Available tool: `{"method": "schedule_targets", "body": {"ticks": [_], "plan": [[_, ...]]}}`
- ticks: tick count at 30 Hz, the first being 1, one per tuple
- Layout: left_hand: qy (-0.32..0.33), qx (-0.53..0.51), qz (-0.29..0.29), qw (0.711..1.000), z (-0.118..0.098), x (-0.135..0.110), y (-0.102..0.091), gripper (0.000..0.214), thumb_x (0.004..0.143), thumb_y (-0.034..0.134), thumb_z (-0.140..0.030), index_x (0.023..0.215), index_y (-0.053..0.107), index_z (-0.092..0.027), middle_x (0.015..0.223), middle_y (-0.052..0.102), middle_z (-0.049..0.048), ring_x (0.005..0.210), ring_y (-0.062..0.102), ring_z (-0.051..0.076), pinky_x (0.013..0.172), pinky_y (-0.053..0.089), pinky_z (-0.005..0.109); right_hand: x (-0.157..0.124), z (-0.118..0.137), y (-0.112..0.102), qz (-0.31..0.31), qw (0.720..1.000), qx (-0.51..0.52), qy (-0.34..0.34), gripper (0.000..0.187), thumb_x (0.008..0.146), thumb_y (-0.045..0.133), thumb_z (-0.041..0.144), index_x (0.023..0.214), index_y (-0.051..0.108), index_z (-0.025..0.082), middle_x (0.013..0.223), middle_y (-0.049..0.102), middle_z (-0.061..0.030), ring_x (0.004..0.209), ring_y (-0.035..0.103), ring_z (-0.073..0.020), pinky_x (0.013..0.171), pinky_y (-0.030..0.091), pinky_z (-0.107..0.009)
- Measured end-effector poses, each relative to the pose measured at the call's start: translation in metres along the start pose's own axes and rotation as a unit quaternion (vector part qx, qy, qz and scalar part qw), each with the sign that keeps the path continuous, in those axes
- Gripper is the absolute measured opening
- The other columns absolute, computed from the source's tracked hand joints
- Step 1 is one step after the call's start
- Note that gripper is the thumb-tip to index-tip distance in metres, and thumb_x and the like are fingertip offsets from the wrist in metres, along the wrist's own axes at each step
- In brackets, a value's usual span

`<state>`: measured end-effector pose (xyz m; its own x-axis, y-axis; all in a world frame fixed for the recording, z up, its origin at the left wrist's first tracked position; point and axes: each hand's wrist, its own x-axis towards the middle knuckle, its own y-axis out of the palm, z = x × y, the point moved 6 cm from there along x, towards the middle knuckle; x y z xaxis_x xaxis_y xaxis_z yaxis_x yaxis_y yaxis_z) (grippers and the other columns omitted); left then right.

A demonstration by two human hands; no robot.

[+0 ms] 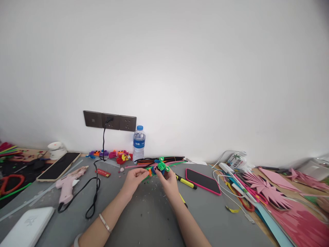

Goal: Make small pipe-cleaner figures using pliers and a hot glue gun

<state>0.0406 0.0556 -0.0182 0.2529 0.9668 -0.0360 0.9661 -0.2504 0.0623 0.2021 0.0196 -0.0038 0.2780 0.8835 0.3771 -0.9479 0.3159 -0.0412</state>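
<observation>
Over the middle of the grey mat, a small figure of green and blue pipe cleaner (161,166) is held up, with curled green loops at its top. My right hand (169,181) is closed around its lower part, thumb toward me, so much of it is covered. At its left side, my left hand (134,181) pinches thumb and forefinger together beside a small orange piece (150,172) on the figure. Exactly what lies between those fingertips is hard to make out. Loose pipe cleaners (177,160) lie behind the hands, against the wall.
A pink glue gun (66,187) with a black cord lies left. Behind stand a water bottle (139,145) and several colourful pipe cleaner figures (124,157). Right are a yellow-black utility knife (187,181), a pink-cased phone (203,181) and white cables. A white power bank (29,226) lies front left.
</observation>
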Motion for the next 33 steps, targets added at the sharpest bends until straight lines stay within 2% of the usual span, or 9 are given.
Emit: {"method": "schedule_targets", "body": {"ticks": [6, 12, 18, 20, 22, 25, 28, 33], "plan": [[-0.006, -0.006, -0.007, 1.000, -0.005, -0.002, 0.001, 0.050, 0.055, 0.078, -0.060, 0.071, 0.070, -0.013, 0.050, 0.038, -0.0071, 0.049, 0.024, 0.007, 0.049, 0.016, 0.023, 0.001, -0.003, -0.002, -0.008, 1.000, 0.012, 0.009, 0.032, 0.078, 0.070, 0.047, 0.085, 0.069, 0.016, 0.081, 0.068, -0.0064, 0.077, 0.059, -0.0207, 0.074, 0.045, -0.032], [0.003, -0.008, -0.021, 1.000, -0.009, -0.002, -0.001, 0.053, 0.056, 0.075, -0.064, 0.073, 0.070, -0.013, 0.048, 0.032, -0.0092, 0.048, 0.022, 0.007, 0.049, 0.015, 0.023, 0.005, -0.011, -0.011, -0.055, 0.995, 0.059, 0.051, 0.041, 0.069, 0.075, 0.054, 0.083, 0.069, 0.015, 0.081, 0.069, -0.0066, 0.080, 0.060, -0.0230, 0.077, 0.047, -0.035], [0.033, -0.015, -0.033, 0.999, -0.009, -0.001, -0.005, 0.047, 0.063, 0.072, -0.061, 0.074, 0.064, -0.016, 0.049, 0.026, -0.0112, 0.046, 0.023, 0.007, 0.048, 0.020, 0.021, 0.006, -0.009, -0.007, -0.033, 0.987, 0.127, 0.094, 0.043, 0.066, 0.078, 0.054, 0.085, 0.071, 0.016, 0.085, 0.072, -0.0066, 0.086, 0.064, -0.0257, 0.080, 0.049, -0.035], [0.061, 0.005, -0.032, 0.998, -0.012, -0.001, -0.005, 0.042, 0.064, 0.074, -0.055, 0.079, 0.066, -0.016, 0.052, 0.030, -0.0103, 0.049, 0.031, 0.008, 0.050, 0.027, 0.021, 0.005, -0.010, -0.006, -0.026, 0.985, 0.135, 0.106, 0.042, 0.066, 0.079, 0.053, 0.083, 0.071, 0.016, 0.082, 0.072, -0.0061, 0.084, 0.063, -0.0253, 0.080, 0.048, -0.035], [0.086, 0.035, -0.024, 0.995, -0.015, -0.001, -0.004, 0.036, 0.065, 0.075, -0.047, 0.083, 0.068, -0.017, 0.058, 0.043, -0.0066, 0.057, 0.044, 0.011, 0.056, 0.035, 0.022, 0.004, -0.010, -0.005, -0.017, 0.983, 0.144, 0.116, 0.040, 0.068, 0.078, 0.051, 0.084, 0.071, 0.016, 0.081, 0.071, -0.0056, 0.082, 0.063, -0.0245, 0.080, 0.047, -0.035], [0.093, 0.060, -0.001, 0.994, -0.015, -0.001, -0.001, 0.032, 0.067, 0.075, -0.040, 0.089, 0.070, -0.017, 0.084, 0.064, 0.0030, 0.078, 0.057, 0.018, 0.066, 0.044, 0.026, 0.004, -0.011, -0.004, -0.002, 0.979, 0.158, 0.126, 0.037, 0.071, 0.076, 0.050, 0.086, 0.071, 0.016, 0.082, 0.070, -0.0050, 0.080, 0.061, -0.0226, 0.078, 0.046, -0.033], [0.085, 0.050, 0.030, 0.995, -0.011, 0.000, 0.004, 0.034, 0.069, 0.073, -0.040, 0.094, 0.069, -0.017, 0.098, 0.069, 0.0074, 0.089, 0.060, 0.022, 0.072, 0.048, 0.029, 0.005, -0.013, -0.005, 0.003, 0.979, 0.159, 0.126, 0.036, 0.072, 0.075, 0.049, 0.086, 0.071, 0.016, 0.080, 0.068, -0.0039, 0.077, 0.058, -0.0200, 0.074, 0.044, -0.030], [0.072, 0.033, 0.073, 0.994, -0.007, -0.001, 0.011, 0.036, 0.073, 0.070, -0.044, 0.097, 0.069, -0.017, 0.098, 0.071, 0.0089, 0.095, 0.063, 0.025, 0.073, 0.048, 0.030, 0.006, -0.020, -0.006, 0.006, 0.981, 0.149, 0.124, 0.036, 0.074, 0.074, 0.049, 0.090, 0.073, 0.017, 0.079, 0.067, -0.0028, 0.068, 0.052, -0.0155, 0.066, 0.041, -0.026]]}}
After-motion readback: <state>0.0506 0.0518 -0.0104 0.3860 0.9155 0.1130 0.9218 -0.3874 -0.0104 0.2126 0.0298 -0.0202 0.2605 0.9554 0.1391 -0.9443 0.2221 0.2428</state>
